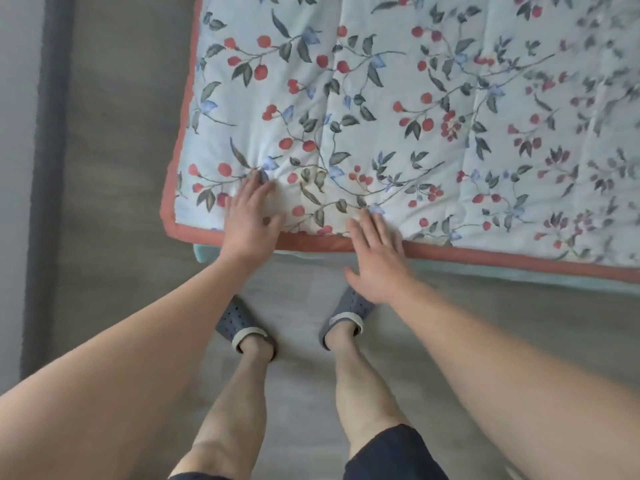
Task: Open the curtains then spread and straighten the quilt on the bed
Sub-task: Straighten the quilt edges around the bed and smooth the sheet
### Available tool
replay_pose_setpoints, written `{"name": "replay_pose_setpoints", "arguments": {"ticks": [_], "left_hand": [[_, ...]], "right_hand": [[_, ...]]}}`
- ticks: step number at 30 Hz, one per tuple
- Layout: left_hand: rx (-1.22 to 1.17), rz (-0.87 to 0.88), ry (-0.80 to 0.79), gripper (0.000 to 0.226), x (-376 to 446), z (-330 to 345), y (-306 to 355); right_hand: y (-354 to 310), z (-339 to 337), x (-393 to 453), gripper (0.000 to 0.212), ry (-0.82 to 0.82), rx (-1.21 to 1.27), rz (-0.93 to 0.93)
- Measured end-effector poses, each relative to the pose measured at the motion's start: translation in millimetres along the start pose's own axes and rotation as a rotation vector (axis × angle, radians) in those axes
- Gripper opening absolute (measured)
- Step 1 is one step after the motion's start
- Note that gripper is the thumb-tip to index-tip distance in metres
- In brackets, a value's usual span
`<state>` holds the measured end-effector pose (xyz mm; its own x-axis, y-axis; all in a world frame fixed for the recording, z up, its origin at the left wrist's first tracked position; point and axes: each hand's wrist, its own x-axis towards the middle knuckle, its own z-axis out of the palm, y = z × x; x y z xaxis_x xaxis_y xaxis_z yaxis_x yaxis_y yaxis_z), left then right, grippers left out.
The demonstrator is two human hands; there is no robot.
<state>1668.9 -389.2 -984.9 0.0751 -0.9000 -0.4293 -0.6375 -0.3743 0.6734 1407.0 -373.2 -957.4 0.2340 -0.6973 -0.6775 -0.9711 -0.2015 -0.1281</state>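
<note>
The floor [114, 168] fills the left and lower part of my view, grey-brown planks, with a pale wall [14, 168] and a dark strip along its foot at the far left. Over it, the quilt [415, 109] takes up the upper right: pale blue-white cloth printed with red berries and grey-green leaves, stitched in long panels, edged with a reddish-pink border [485, 259] that runs along the near side and up the left side. It lies spread on the bed [519, 277], whose light teal edge shows just under the border, with one teal corner peeking out beneath the quilt's near left corner. The cloth is mostly flat, though it puckers into soft folds between and just beyond my hands. My bare forearms reach forward from the bottom corners. My left hand [251, 216] rests palm down on the quilt close to its near left corner, fingers straight and a little apart, its grip open and holding nothing. My right hand [377, 256] lies over the near border, fingers straight and together with tips on the printed cloth, thumb out to the side above the floor, its grip likewise open, clasping nothing. Below them my legs stand near the bed in dark shorts [391, 455], feet in grey-blue perforated slippers [242, 323] on the floor.
</note>
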Motion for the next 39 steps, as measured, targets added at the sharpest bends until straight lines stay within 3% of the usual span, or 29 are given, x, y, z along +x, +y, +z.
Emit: {"name": "replay_pose_setpoints", "arguments": {"ticks": [1, 3, 5, 8, 10, 11, 13, 16, 18, 21, 24, 29, 36, 39], "left_hand": [[0.096, 0.008, -0.008, 0.062, -11.2, 3.2, -12.6], [0.175, -0.043, 0.058, 0.066, -29.0, -0.2, -35.5], [0.189, -0.160, 0.136, 0.076, -36.6, -4.8, -47.8], [0.088, -0.332, 0.314, 0.087, -42.9, 3.6, -38.8], [-0.218, -0.559, 0.521, 0.076, -49.4, 18.9, -15.4], [-0.404, -0.723, 0.572, 0.068, -53.9, 29.5, 1.0], [-0.781, -0.958, 0.446, 0.047, -59.9, 51.8, 28.9], [-1.104, -0.953, 0.147, 0.037, -62.1, 85.4, 57.2], [-1.116, -0.934, 0.156, 0.030, -57.2, 97.4, 66.0], [-1.140, -0.938, 0.207, 0.018, -57.4, 104.5, 64.2], [-1.137, -0.941, 0.227, 0.010, -63.7, 103.0, 56.9], [-1.076, -0.932, 0.210, 0.015, -68.7, 106.5, 47.3], [-1.068, -0.932, 0.313, 0.014, -66.6, 111.6, 57.0], [-1.044, -0.930, 0.322, 0.018, -68.4, 116.5, 53.4]], "right_hand": [[10.6, 12.3, -12.9, 0.087, 0.001, 0.024, -0.069], [24.7, 27.9, -33.0, 0.056, 0.166, 0.269, -0.086], [33.5, 33.9, -44.3, 0.020, 0.317, 0.597, 0.216], [51.0, 38.2, -38.2, 0.017, 0.130, 1.424, 0.763], [67.0, 38.7, -27.2, 0.019, 0.051, 1.929, 0.907], [73.5, 39.0, -22.7, 0.019, 0.066, 2.049, 0.928], [77.6, 42.5, -17.9, 0.013, 0.044, 2.095, 0.954], [75.3, 45.8, -18.1, 0.016, 0.069, 2.028, 0.992], [73.5, 46.0, -15.6, 0.019, 0.121, 2.063, 0.946], [67.7, 41.7, -13.1, 0.023, 0.035, 2.163, 0.841], [62.5, 39.9, -9.1, 0.019, 0.022, 2.126, 0.878], [52.4, 55.6, -13.7, 0.021, 0.151, 2.010, 0.927], [53.2, 44.1, -21.2, 0.016, 0.289, 2.364, 0.836], [66.3, 54.1, -24.4, 0.018, 0.303, 2.314, 0.888]]}}
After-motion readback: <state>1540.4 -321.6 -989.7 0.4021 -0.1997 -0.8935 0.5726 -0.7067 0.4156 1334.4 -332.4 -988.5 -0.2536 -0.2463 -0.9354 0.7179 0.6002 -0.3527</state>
